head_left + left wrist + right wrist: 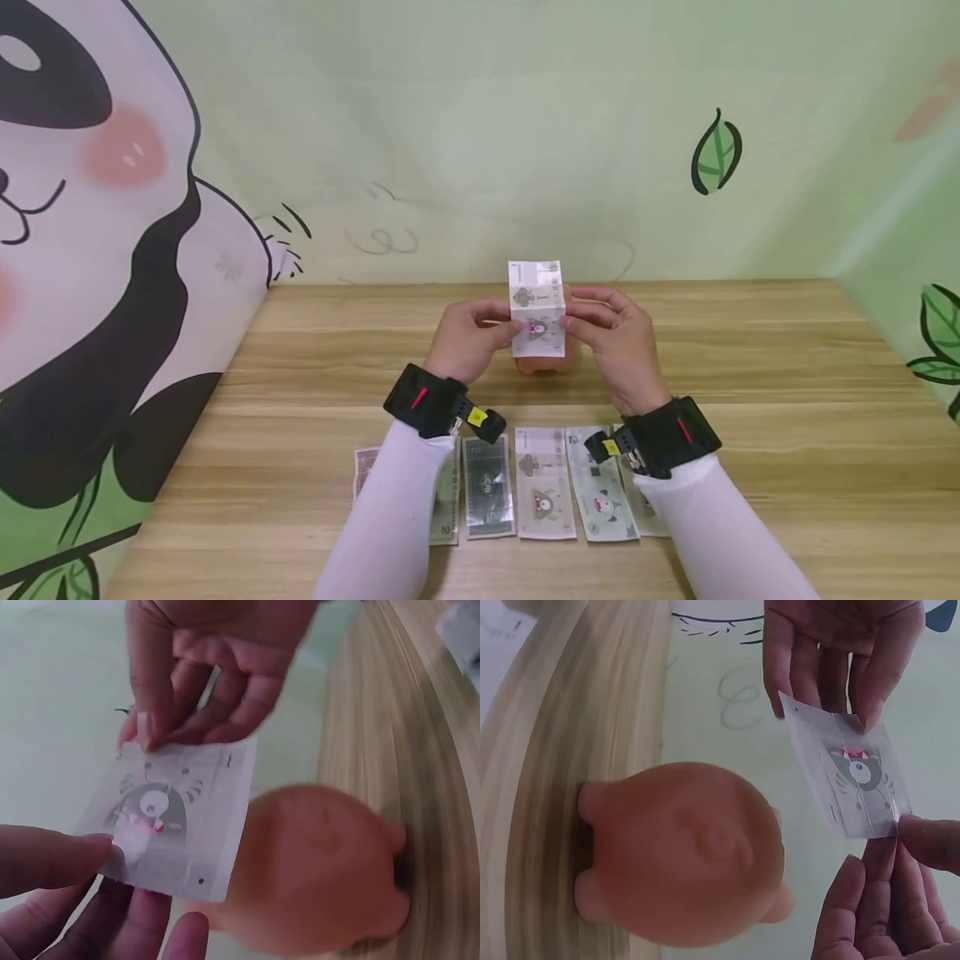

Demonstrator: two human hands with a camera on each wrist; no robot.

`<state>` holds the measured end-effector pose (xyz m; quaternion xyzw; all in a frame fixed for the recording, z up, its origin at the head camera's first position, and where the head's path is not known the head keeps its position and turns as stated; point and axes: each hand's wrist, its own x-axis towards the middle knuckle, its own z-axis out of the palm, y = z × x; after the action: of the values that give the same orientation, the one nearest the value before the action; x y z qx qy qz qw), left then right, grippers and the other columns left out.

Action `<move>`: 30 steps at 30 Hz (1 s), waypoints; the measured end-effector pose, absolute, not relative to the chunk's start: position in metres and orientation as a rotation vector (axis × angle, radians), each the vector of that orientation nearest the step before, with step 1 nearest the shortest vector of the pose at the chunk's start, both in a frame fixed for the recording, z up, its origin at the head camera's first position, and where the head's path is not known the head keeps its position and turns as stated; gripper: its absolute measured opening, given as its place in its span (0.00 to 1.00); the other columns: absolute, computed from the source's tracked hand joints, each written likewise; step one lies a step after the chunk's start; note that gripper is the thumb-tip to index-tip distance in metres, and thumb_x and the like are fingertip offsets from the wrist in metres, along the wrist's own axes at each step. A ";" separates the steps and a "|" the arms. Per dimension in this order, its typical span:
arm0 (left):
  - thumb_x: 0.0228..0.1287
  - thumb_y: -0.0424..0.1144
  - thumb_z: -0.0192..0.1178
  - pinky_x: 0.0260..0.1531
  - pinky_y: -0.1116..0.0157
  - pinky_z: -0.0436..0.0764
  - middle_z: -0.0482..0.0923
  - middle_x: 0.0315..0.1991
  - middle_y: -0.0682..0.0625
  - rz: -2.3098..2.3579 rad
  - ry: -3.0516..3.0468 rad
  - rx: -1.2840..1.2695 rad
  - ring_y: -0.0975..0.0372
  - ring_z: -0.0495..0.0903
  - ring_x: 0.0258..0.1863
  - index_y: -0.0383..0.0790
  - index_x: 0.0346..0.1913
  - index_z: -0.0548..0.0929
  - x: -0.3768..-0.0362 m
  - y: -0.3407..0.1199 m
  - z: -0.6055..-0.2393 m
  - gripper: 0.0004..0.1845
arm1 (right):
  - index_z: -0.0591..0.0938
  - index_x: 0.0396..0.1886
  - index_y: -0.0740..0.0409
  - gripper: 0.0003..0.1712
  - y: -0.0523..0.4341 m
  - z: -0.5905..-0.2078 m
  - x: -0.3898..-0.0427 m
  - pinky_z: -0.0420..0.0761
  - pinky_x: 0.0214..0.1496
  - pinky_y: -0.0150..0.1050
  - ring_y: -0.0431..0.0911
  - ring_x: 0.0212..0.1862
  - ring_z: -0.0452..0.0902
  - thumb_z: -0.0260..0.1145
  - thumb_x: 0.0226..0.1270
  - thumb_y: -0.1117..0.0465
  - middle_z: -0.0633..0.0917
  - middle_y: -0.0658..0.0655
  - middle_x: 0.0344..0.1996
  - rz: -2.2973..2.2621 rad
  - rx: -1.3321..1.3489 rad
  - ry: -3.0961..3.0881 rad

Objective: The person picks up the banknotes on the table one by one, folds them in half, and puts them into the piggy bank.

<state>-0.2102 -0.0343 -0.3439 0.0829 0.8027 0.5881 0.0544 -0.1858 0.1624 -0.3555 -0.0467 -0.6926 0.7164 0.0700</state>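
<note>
Both hands hold one folded play banknote (537,308) upright between them, just above a pink piggy bank (540,364) that stands on the wooden table (750,375). My left hand (501,329) pinches the note's left edge between thumb and fingers. My right hand (581,321) pinches its right edge. In the left wrist view the note (172,817) shows a cartoon print, with the left hand (75,862) at its lower corner, the right hand (195,675) at its top, and the piggy bank (315,870) behind. The right wrist view shows the note (847,776), the right hand (900,885) and the piggy bank (682,855).
Several play banknotes (540,483) lie side by side in a row near the table's front edge, partly under my white sleeves. A panda mural wall (90,250) closes the left side, and green walls stand behind and to the right.
</note>
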 end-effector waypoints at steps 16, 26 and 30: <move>0.64 0.33 0.72 0.46 0.60 0.87 0.91 0.38 0.48 1.553 2.858 0.356 0.57 0.89 0.40 0.44 0.52 0.90 -0.205 -0.028 -0.339 0.14 | 0.89 0.54 0.58 0.16 0.163 -0.353 -0.182 0.83 0.50 0.35 0.51 0.46 0.86 0.72 0.67 0.68 0.91 0.61 0.45 1.486 0.050 -2.417; 0.64 0.39 0.73 0.44 0.59 0.88 0.91 0.40 0.47 1.627 2.850 0.387 0.56 0.89 0.41 0.40 0.41 0.91 -0.207 -0.029 -0.342 0.06 | 0.91 0.46 0.61 0.09 0.164 -0.355 -0.182 0.84 0.52 0.39 0.51 0.48 0.83 0.74 0.67 0.66 0.88 0.61 0.45 1.433 0.113 -2.403; 0.65 0.38 0.73 0.48 0.58 0.88 0.87 0.46 0.46 1.662 2.836 0.388 0.54 0.86 0.48 0.39 0.41 0.91 -0.207 -0.029 -0.343 0.06 | 0.90 0.47 0.64 0.10 0.166 -0.353 -0.181 0.84 0.52 0.33 0.49 0.50 0.81 0.73 0.68 0.65 0.85 0.61 0.47 1.504 0.108 -2.405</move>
<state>-0.2068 -0.0290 -0.3430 0.1168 0.8537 0.5005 -0.0839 -0.1813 0.1657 -0.3527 0.0377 -0.8376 0.5238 0.1508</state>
